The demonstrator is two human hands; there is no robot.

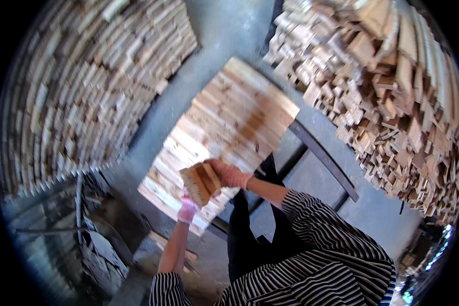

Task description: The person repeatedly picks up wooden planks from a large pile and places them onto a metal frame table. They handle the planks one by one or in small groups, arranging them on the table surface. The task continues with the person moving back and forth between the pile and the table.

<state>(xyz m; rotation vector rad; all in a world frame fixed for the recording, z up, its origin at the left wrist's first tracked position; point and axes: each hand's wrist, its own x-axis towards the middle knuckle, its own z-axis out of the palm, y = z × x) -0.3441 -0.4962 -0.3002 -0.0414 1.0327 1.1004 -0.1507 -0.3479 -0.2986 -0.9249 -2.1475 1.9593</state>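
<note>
Between my two hands is a wooden block [204,182], brown and striped on top, with a paler, finely ridged side facing left. It may be several short pieces held together; blur hides which. My right hand [228,175], in a pinkish-orange glove, grips its right end. From below, my left hand [188,206], in a pale pink glove, supports the near left side, its fingers partly hidden under the wood. Beneath both hands lies a slanted panel of pale boards [224,112] set side by side, with a darker brown patch toward its right.
A tall stack of wood strips [102,81] fills the left side. Many loose wood pieces [367,86] are piled at the right. A dark metal bar [326,162] juts out right of the panel. Scraps and sticks [104,245] lie at lower left.
</note>
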